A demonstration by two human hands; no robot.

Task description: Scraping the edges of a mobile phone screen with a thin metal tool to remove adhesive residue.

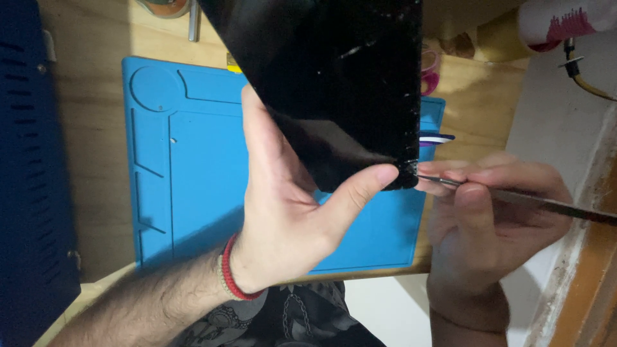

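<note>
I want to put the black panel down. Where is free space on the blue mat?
The blue mat lies bare left of the left hand, between its moulded ridges. Its right side is crowded: black panel, right hand with metal tool.

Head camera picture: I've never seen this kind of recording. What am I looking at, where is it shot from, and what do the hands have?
This single picture comes from a camera worn on a person's head, looking down at their own two bare hands; there is no machine. The left hand, with a red band at the wrist, has a grip on a flat black panel with a scuffed, chipped edge, the thumb pressed near its lower corner. The right hand pinches a thin metal tool, whose tip meets that corner. Below lies a blue work mat with moulded compartments on a wooden table. A dark blue perforated case stands at the left edge.
</note>
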